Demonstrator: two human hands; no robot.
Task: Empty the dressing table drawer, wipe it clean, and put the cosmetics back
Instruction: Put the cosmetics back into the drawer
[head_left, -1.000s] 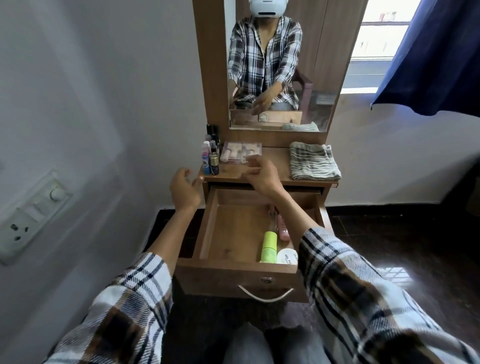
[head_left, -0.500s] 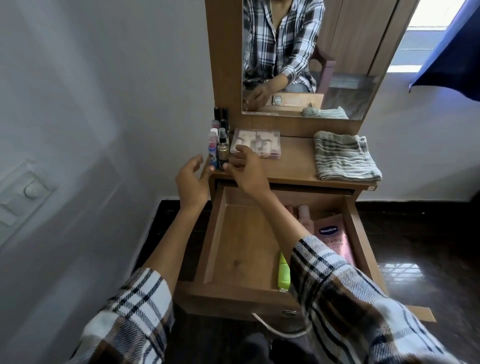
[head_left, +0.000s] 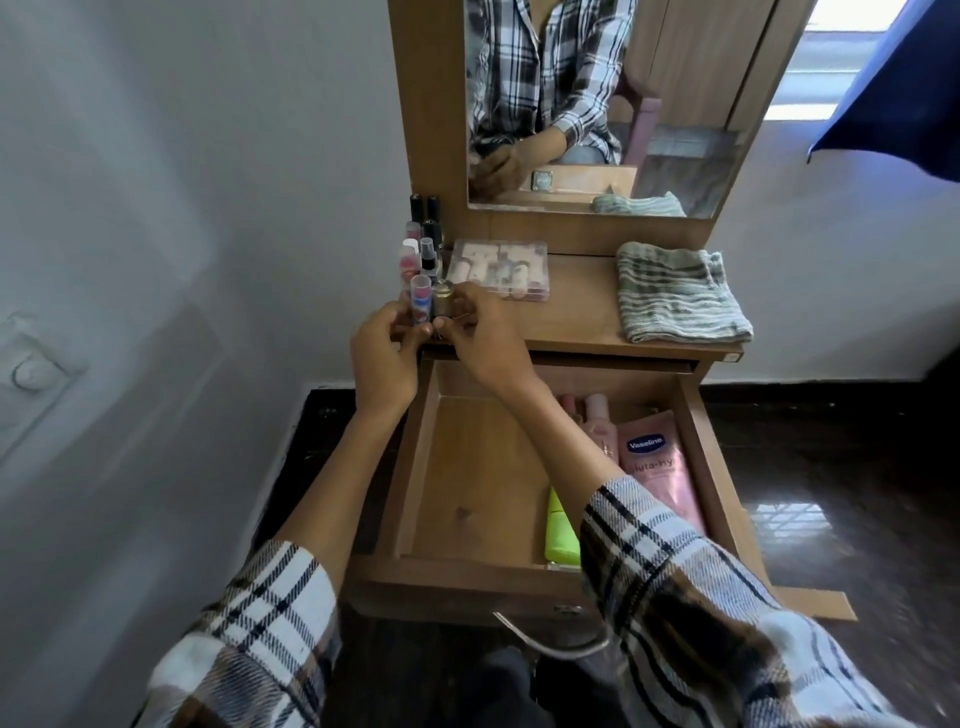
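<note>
The wooden drawer (head_left: 415, 478) stands pulled open below the dressing table top (head_left: 582, 306). In its right half lie a pink Vaseline tube (head_left: 657, 467), a pink bottle (head_left: 597, 421) and a green tube (head_left: 560, 535); its left half is bare wood. At the top's left edge stands a cluster of small cosmetic bottles (head_left: 423, 249). My left hand (head_left: 384, 358) closes around a small clear-capped bottle (head_left: 421, 299). My right hand (head_left: 480, 338) pinches a small gold-capped bottle (head_left: 442, 301) right beside it. A clear makeup case (head_left: 501, 270) lies behind my hands.
A folded striped cloth (head_left: 680, 293) lies on the right of the table top. A mirror (head_left: 597, 104) rises behind it. The white wall (head_left: 182, 260) is close on the left, dark floor (head_left: 857, 467) lies on the right, and the drawer's metal handle (head_left: 550, 642) points toward me.
Both hands moved left and forward from above the drawer to the bottle cluster and closed on two front bottles. The view tilted down and nearer.
</note>
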